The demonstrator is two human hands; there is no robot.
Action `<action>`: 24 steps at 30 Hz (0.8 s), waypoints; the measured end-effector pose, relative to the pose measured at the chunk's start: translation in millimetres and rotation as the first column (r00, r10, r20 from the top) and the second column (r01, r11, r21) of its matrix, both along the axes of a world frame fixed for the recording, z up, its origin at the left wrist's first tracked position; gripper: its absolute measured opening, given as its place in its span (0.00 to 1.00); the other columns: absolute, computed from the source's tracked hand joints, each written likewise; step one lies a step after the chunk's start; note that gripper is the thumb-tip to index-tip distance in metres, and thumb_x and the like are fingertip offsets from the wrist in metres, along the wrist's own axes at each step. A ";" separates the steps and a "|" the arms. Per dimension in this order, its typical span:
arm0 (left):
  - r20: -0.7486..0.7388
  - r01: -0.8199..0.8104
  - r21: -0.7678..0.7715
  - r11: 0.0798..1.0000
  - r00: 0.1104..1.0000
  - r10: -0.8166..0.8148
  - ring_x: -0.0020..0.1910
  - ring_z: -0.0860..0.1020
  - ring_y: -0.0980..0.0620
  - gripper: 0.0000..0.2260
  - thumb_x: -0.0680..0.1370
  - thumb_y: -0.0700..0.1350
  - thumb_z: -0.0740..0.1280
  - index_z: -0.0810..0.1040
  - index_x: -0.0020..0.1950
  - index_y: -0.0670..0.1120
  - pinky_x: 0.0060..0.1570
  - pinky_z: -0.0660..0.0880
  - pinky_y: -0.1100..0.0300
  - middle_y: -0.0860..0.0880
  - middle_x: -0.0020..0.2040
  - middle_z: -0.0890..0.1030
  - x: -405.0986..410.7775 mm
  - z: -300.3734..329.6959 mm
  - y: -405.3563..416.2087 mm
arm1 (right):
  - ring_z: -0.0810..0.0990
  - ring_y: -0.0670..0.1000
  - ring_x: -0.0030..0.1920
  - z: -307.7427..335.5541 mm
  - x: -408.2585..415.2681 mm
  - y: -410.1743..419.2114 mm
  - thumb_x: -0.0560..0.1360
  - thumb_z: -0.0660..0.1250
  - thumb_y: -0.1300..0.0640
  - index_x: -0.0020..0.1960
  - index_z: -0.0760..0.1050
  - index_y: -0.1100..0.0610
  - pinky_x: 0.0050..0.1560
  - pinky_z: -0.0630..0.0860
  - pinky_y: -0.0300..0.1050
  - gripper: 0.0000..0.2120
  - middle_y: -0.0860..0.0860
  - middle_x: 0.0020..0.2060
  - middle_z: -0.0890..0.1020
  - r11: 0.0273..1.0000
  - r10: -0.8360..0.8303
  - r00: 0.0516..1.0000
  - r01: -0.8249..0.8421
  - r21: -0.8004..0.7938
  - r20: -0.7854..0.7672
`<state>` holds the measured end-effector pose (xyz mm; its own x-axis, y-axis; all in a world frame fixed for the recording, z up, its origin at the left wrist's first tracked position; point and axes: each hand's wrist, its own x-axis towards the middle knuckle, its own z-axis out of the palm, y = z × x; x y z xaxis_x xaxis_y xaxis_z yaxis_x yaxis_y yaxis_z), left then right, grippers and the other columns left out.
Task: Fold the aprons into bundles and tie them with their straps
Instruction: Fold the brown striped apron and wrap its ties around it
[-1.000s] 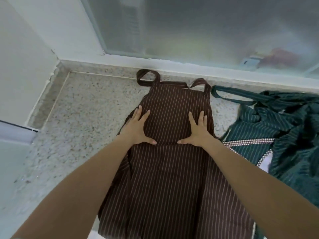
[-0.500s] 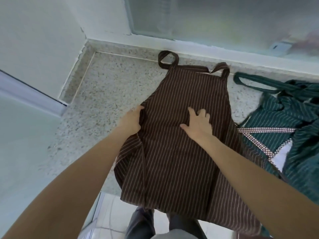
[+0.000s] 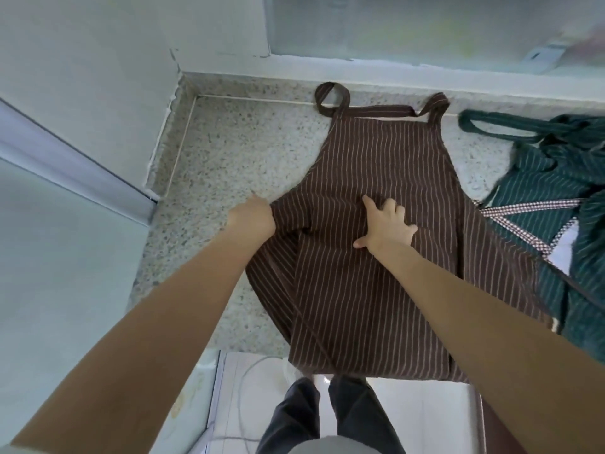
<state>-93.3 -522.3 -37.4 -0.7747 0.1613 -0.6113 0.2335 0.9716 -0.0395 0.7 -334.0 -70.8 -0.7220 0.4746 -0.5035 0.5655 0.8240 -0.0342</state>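
A brown pinstriped apron (image 3: 386, 152) lies spread on a speckled stone counter (image 3: 235, 152), bib and neck strap toward the window, its hem hanging over the front edge. My left hand (image 3: 252, 216) grips the apron's left side edge at waist height, fingers curled under the cloth. My right hand (image 3: 388, 226) presses flat on the middle of the apron with fingers spread. A green striped apron (image 3: 540, 181) with checked trim lies crumpled to the right.
A white wall (image 3: 98, 77) and a frosted window (image 3: 425, 24) close the counter's back and left. The counter's front edge runs just below the apron hem; my dark trousers (image 3: 327, 417) and a white cable (image 3: 242, 404) show below it.
My left hand went from lying flat on the apron to gripping its left edge and pulling it inward. The right hand stays pressed on the middle. The view has tilted downward.
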 end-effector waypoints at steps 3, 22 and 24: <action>-0.021 0.022 0.110 0.994 1.000 -0.020 0.58 0.75 0.43 0.12 0.81 0.37 0.55 0.73 0.61 0.38 0.56 0.72 0.55 0.40 0.60 0.75 -2.5 -2.1 -9.1 | 0.54 0.60 0.72 -4.2 4.5 -6.6 0.71 0.73 0.56 0.76 0.52 0.47 0.65 0.65 0.67 0.41 0.56 0.71 0.54 0.990 -0.082 0.996 0.077 -0.114 -0.040; 0.409 -0.607 0.546 0.577 0.795 0.448 0.47 0.73 0.48 0.06 0.81 0.39 0.57 0.72 0.49 0.45 0.47 0.74 0.55 0.46 0.50 0.74 46.1 -10.2 -44.1 | 0.27 0.60 0.72 -11.3 96.6 -44.7 0.65 0.69 0.32 0.73 0.27 0.43 0.63 0.46 0.79 0.58 0.55 0.70 0.24 0.913 -0.288 0.952 0.306 -0.271 0.105; 0.251 -0.525 0.616 0.588 0.838 0.485 0.46 0.69 0.49 0.05 0.82 0.40 0.53 0.67 0.54 0.46 0.41 0.68 0.60 0.50 0.43 0.70 55.3 -14.4 -41.6 | 0.26 0.59 0.71 -9.5 101.7 -39.0 0.63 0.70 0.32 0.72 0.25 0.41 0.63 0.46 0.79 0.60 0.54 0.69 0.22 0.931 -0.212 0.969 0.239 -0.275 0.126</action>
<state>-38.0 -563.9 -51.7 -0.8263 0.1144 -0.5515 -0.3203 0.7099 0.6272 102.5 -373.0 -80.2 -0.5561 0.4453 -0.7017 0.7473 0.6374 -0.1877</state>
